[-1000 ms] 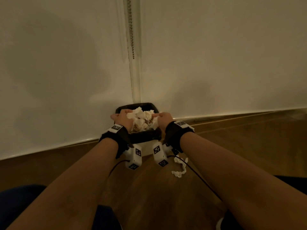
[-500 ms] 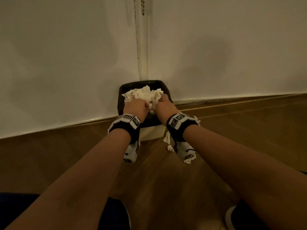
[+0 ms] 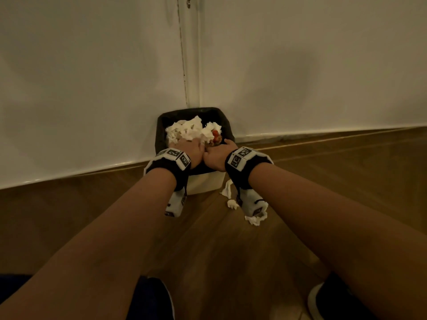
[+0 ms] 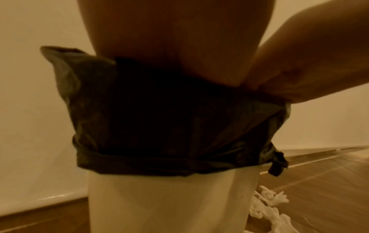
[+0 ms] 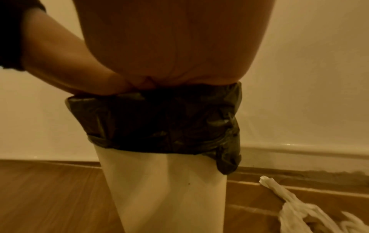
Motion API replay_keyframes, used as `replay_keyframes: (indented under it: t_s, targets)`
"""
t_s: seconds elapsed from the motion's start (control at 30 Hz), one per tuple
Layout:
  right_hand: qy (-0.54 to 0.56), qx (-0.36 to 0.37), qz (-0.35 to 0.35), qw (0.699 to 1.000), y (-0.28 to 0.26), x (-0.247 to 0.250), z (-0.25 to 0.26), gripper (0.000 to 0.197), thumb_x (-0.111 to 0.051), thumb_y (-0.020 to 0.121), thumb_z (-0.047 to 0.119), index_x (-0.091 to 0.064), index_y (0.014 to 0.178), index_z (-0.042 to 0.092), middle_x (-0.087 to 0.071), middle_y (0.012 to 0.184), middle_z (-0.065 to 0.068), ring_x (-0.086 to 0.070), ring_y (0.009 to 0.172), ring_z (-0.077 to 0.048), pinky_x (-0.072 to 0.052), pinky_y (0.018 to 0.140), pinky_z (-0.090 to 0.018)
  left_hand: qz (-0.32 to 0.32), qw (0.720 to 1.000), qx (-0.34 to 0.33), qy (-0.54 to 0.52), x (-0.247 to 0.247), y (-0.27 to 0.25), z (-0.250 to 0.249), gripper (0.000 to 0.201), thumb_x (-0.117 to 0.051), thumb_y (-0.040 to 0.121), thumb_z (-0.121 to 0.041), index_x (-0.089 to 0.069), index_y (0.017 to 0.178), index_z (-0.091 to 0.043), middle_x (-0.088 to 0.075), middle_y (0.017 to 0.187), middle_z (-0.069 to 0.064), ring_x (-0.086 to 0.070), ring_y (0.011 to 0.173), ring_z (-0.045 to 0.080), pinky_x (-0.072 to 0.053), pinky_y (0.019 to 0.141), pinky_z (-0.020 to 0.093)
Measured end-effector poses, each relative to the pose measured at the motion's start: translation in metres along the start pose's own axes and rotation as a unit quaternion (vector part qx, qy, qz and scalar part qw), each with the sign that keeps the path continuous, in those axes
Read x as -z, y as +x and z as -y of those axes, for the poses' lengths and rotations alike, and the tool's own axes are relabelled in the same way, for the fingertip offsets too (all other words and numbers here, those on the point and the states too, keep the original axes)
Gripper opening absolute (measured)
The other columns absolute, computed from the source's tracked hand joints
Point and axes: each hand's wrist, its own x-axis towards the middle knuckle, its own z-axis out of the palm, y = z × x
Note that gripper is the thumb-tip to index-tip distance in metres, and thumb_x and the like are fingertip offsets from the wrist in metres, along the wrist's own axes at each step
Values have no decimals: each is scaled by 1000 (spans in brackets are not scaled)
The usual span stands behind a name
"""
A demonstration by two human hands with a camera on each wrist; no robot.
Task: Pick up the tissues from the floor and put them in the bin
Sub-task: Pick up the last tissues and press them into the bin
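A white bin [image 3: 204, 184] with a black liner [image 3: 161, 125] stands in the corner of two walls. White tissues [image 3: 184, 131] are heaped in its mouth, with something red [image 3: 216, 134] among them. My left hand [image 3: 193, 149] and right hand [image 3: 216, 156] are side by side, touching, and reach down over the near rim onto the heap. Their fingers are hidden among the tissues. The wrist views show only each palm's heel above the liner [image 4: 169, 126] [image 5: 159, 119]. More crumpled tissues [image 3: 255, 220] [image 4: 267, 205] [image 5: 295, 206] lie on the floor right of the bin.
White walls meet behind the bin, with a skirting strip [image 3: 323, 131] along the wooden floor [image 3: 219, 262]. My blue-clad knee [image 3: 150, 299] and a dark shoe [image 3: 328, 301] are at the bottom edge. A chain [image 3: 188, 2] hangs down the corner.
A second ago both hands held the tissue wad above the bin. They have since gone down into its mouth, and the heap now lies inside. My head has come closer.
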Motion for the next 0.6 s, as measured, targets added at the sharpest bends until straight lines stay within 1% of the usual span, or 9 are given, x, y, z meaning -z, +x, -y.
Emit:
replay_keyframes:
  t_s: [0.1, 0.17, 0.2, 0.27, 0.33, 0.4, 0.5, 0.57, 0.6]
  targets:
    - [-16, 14, -5, 1000, -4, 5, 0, 52, -19, 101, 33, -15, 150, 17, -17, 157, -5, -18, 144, -24, -9, 117, -44, 13, 999, -21, -25, 9, -6, -3, 43, -28, 100, -34, -47, 134, -16, -41, 144, 12, -42, 128, 31, -34, 107, 43]
    - [-11, 43, -41, 998, -16, 13, -1, 45, -28, 101, 25, -33, 144, 11, -38, 147, -13, -39, 132, -29, -26, 110, -40, -9, 999, 11, -29, 14, -15, -9, 39, -36, 97, -30, -51, 130, -14, -45, 140, 12, -46, 124, 31, -37, 105, 42]
    - [3, 49, -80, 996, -24, 16, -3, 41, -32, 99, 21, -42, 137, 9, -49, 137, -16, -49, 122, -30, -32, 105, -37, -47, 998, 27, -22, 16, -21, -15, 37, -40, 96, -28, -54, 126, -13, -46, 136, 11, -48, 120, 31, -38, 103, 43]
    - [41, 44, -196, 979, -42, 20, -11, 33, -37, 96, 18, -53, 124, 10, -64, 113, -15, -58, 105, -30, -30, 103, -33, -156, 987, 28, -33, 16, -36, -28, 32, -46, 92, -24, -56, 119, -12, -45, 131, 10, -50, 114, 31, -36, 98, 44]
    - [90, 37, -316, 944, -62, 19, -24, 29, -40, 91, 16, -55, 116, 14, -67, 95, -9, -59, 96, -27, -25, 104, -31, -253, 964, -28, -77, 15, -51, -44, 34, -49, 88, -21, -51, 122, -15, -45, 128, 10, -48, 113, 29, -35, 95, 43]
    - [150, 6, -378, 913, -83, 13, -40, 27, -43, 88, 14, -56, 111, 17, -62, 84, -3, -56, 91, -26, -30, 97, -34, -313, 938, -102, -110, 14, -63, -61, 34, -49, 86, -17, -51, 120, -17, -49, 122, 9, -50, 108, 28, -37, 89, 40]
    - [237, -89, -404, 879, -103, -5, -71, 26, -44, 89, 12, -57, 110, 19, -49, 77, 2, -54, 88, -26, -42, 83, -36, -320, 917, -202, -128, 8, -73, -85, 29, -48, 83, -14, -55, 111, -15, -53, 110, 8, -53, 96, 26, -41, 82, 39]
    - [265, -136, -389, 871, -109, -23, -89, 25, -45, 89, 11, -56, 111, 17, -53, 83, -3, -54, 93, -29, -43, 79, -35, -286, 915, -252, -130, -4, -73, -96, 25, -48, 83, -14, -57, 107, -13, -53, 107, 7, -54, 91, 25, -43, 75, 35]
    - [264, -155, -362, 880, -110, -33, -97, 25, -46, 90, 12, -55, 114, 14, -57, 92, -8, -53, 100, -31, -42, 81, -35, -255, 921, -266, -124, -12, -72, -102, 25, -48, 85, -15, -57, 108, -14, -53, 108, 6, -54, 91, 23, -43, 72, 32]
